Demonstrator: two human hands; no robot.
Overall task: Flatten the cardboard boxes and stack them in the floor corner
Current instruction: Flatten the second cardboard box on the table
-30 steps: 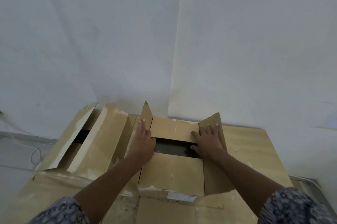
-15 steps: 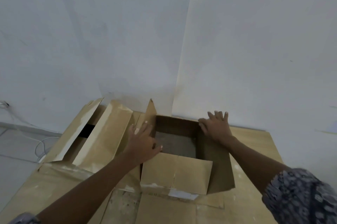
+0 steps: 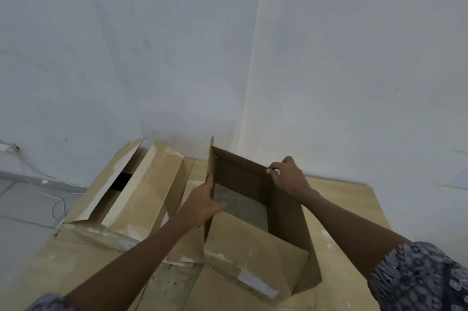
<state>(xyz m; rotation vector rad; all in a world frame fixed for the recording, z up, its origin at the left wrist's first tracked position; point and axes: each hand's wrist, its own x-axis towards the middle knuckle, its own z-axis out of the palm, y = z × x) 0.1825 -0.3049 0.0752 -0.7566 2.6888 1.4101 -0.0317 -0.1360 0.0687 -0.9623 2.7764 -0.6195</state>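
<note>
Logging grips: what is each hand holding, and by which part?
Both hold the open cardboard box: the left hand grips its left wall, the right hand its far rim at the right corner.

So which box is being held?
The open cardboard box on the right: left hand grips its left wall, right hand its far rim. The left box, flaps half shut, is untouched.

Left hand [image 3: 203,205] grips the left wall of the open box [image 3: 253,252], thumb inside; right hand [image 3: 290,179] curls over its far right corner; both forearms reach forward.
</note>
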